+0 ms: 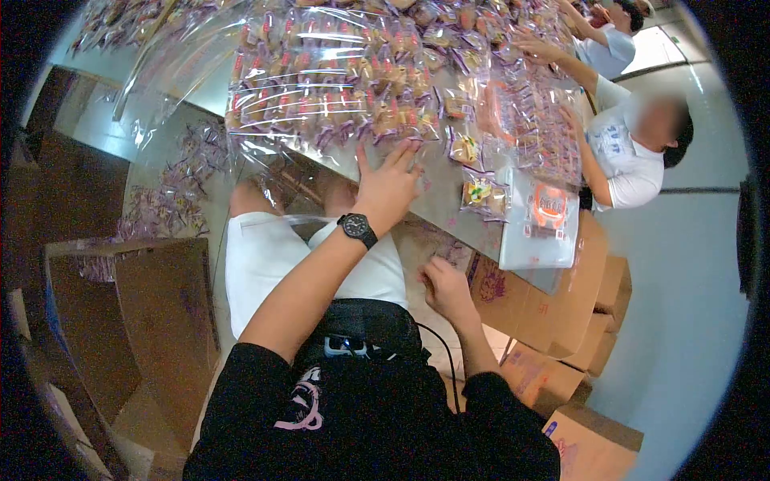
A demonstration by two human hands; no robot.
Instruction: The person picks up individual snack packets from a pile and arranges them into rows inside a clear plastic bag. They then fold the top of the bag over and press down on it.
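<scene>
My left hand [391,183], with a black watch on the wrist, has its fingers stretched out at the near edge of a large clear plastic bag [321,104]. Rows of small wrapped snacks fill that bag, and its loose film hangs over the table edge toward my lap. Off the table, below its edge, my right hand [443,284] is curled closed with nothing visible in it. Nearest to it on the tabletop lie a stack of flat printed plastic bags [541,228] and a loose wrapped snack [484,195].
Two co-workers [630,148] reach over more packed snacks on the right. Cardboard boxes stand to my left [160,313] and lower right [545,313]. Purple-printed wrapped pieces [172,188] lie in a heap at the left. More snacks cover the far table.
</scene>
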